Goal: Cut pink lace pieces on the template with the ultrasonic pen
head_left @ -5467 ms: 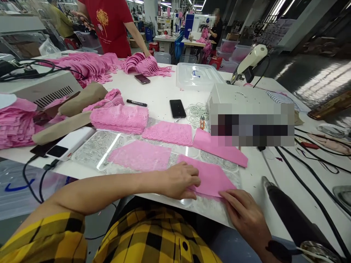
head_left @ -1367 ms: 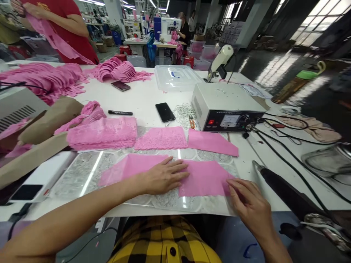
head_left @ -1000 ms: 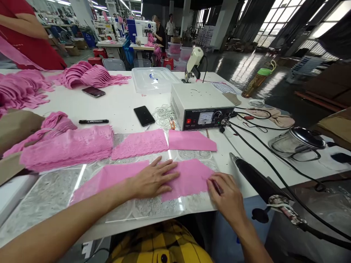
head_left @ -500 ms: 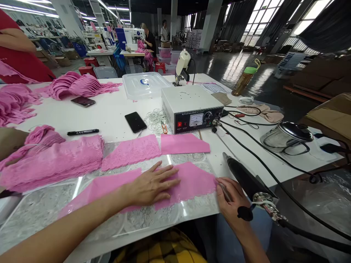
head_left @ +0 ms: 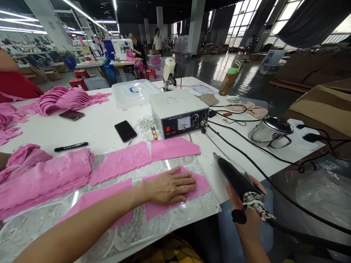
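My left hand (head_left: pixel 172 186) lies flat with spread fingers on a pink fabric piece (head_left: pixel 201 184), which rests on a clear sheet over a grey marble-patterned mat (head_left: pixel 153 223). Partly under my left forearm is another pink piece (head_left: pixel 93 199). Off the table's near edge, my right hand (head_left: pixel 235 199) is wrapped around a black handheld tool (head_left: pixel 233 173) with a metal tip, its cable running off to the right; the tool hides most of the fingers. Further back lie a lace-edged pink stack (head_left: pixel 123 160) and a plain pink piece (head_left: pixel 175 149).
A white control box (head_left: pixel 181 109) with a dial stands behind the fabric. Near it are a phone (head_left: pixel 125 130), thread snips (head_left: pixel 154 133) and a marker (head_left: pixel 71 147). A glass mug (head_left: pixel 270 133) and cables (head_left: pixel 246 149) occupy the right; pink stacks (head_left: pixel 49 175) fill the left.
My right hand has left the fabric's right edge and closed around the black tool. My left hand has slid right on the pink piece. The view has shifted to the right.
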The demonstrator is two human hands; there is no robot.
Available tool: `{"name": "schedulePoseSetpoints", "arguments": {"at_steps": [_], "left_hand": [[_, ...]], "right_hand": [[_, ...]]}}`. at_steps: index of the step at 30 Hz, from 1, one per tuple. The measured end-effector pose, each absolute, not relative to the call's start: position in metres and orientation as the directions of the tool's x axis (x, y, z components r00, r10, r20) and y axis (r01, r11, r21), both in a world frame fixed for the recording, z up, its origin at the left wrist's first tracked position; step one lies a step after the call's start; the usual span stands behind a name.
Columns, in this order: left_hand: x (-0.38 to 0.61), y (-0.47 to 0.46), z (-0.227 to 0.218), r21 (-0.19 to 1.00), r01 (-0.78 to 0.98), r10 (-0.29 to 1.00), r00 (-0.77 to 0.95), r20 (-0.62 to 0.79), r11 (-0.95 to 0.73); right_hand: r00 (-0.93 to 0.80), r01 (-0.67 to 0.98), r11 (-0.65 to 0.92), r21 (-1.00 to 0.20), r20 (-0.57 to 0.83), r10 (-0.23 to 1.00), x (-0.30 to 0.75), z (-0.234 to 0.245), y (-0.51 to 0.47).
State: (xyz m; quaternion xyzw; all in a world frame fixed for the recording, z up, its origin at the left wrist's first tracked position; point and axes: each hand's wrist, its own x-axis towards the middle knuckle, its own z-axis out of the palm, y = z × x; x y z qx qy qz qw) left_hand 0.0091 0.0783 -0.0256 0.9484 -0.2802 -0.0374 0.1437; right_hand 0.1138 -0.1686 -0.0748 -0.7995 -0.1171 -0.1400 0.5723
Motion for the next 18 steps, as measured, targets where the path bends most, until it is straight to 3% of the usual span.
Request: {"name": "schedulePoseSetpoints", "arguments": {"at_steps": [3, 5, 12, 18], "left_hand": [[0.011, 0.078, -0.027, 0.293, -0.533, -0.560, 0.828, -0.011, -0.794], [0.011, 0.079, -0.028, 0.294, -0.536, -0.566, 0.824, -0.021, -0.791], [0.012, 0.081, -0.026, 0.284, -0.553, -0.575, 0.818, 0.004, -0.783], [0.013, 0.081, -0.025, 0.300, -0.551, -0.585, 0.811, -0.028, -0.779]], "right_hand": [[0.890, 0.443, -0.166, -0.881, 0.455, -0.040, 0.115, -0.066, -0.158], [0.869, 0.483, -0.160, -0.861, 0.493, -0.030, 0.118, -0.066, -0.153], [0.892, 0.449, -0.034, -0.893, 0.450, -0.033, 0.128, -0.080, -0.156], [0.868, 0.491, -0.042, -0.870, 0.493, -0.057, 0.139, -0.078, -0.150]]}}
